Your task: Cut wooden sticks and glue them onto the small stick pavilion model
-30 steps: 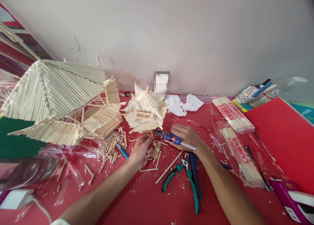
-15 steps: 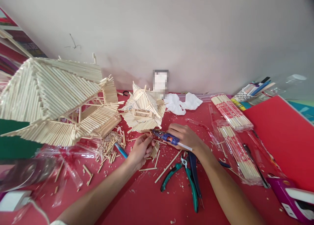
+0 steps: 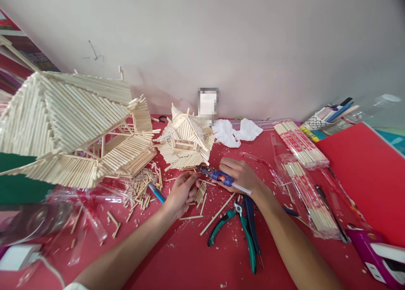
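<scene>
Nearest, on the red tabletop (image 3: 190, 260): green-handled pliers (image 3: 245, 229), handles spread, just beside a dark blue tool (image 3: 249, 214). Beyond these, short cut sticks (image 3: 200, 192) near the left hand (image 3: 182, 193), with thumb and fingers pinched together; impossible to tell at this scale whether on a thin stick. In the right hand (image 3: 238, 172), firmly grasped, a blue glue gun (image 3: 223, 178), nozzle aimed left, close to the left fingertips and to the front edge of a small stick pavilion (image 3: 186, 131); contact there unclear. To the left, a heap of stick offcuts (image 3: 145, 191), then a larger stick building (image 3: 82, 117). To the right, 2 wrapped stick bundles (image 3: 311, 197). Farther back, crumpled white tissue (image 3: 228, 134), right of the small pavilion; behind everything, a pale wall (image 3: 253, 49).
</scene>
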`<state>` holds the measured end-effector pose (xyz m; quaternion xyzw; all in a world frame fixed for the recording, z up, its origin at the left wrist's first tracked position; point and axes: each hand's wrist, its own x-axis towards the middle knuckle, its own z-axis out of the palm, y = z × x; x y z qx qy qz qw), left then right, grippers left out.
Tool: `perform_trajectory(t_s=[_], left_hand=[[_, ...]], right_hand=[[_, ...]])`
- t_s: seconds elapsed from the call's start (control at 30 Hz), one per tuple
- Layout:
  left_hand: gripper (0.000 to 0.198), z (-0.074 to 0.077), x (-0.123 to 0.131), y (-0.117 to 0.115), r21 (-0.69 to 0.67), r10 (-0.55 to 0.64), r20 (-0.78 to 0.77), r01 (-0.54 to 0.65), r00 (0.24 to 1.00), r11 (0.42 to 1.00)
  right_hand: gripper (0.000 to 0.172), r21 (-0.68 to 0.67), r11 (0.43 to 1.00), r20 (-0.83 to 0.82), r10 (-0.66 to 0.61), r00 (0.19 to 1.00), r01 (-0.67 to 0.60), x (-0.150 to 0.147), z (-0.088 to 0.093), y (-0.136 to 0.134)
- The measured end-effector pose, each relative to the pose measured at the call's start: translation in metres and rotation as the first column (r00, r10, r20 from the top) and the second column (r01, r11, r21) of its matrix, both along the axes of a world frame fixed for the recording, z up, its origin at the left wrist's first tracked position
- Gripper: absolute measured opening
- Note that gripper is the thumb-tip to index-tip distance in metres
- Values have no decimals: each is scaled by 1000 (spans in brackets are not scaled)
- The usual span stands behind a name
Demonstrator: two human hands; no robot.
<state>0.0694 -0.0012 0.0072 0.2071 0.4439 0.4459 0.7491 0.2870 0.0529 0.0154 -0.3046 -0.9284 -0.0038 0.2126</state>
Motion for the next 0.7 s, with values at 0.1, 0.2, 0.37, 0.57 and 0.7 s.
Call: perform_trajectory(t_s=[0.1,0.2,0.37,0.57,0.7], left_hand=[[51,0,0,0,-3,4,-4,-4,1000,1000],[52,1,1,0,-1,8,-5,-8,1000,1000],[56,0,1,0,2,17,-7,-17,1000,1000],[58,-1,2,1,0,17,-14,-17,1000,1000],[57,-5,3,2,16,28,-7,-27,1000,999]], right_hand=[[30,0,1000,1,1,1000,-1,0,1,0],[30,-7,1000,9,-1,1000,1,0,1,0],[25,-19,1000,27,2,1000,-2,1,-2,0],[29,-25,1000,18,-10,1000,11,1,-2,0],[29,-15,1000,-1,3,1000,-3,2,0,0]])
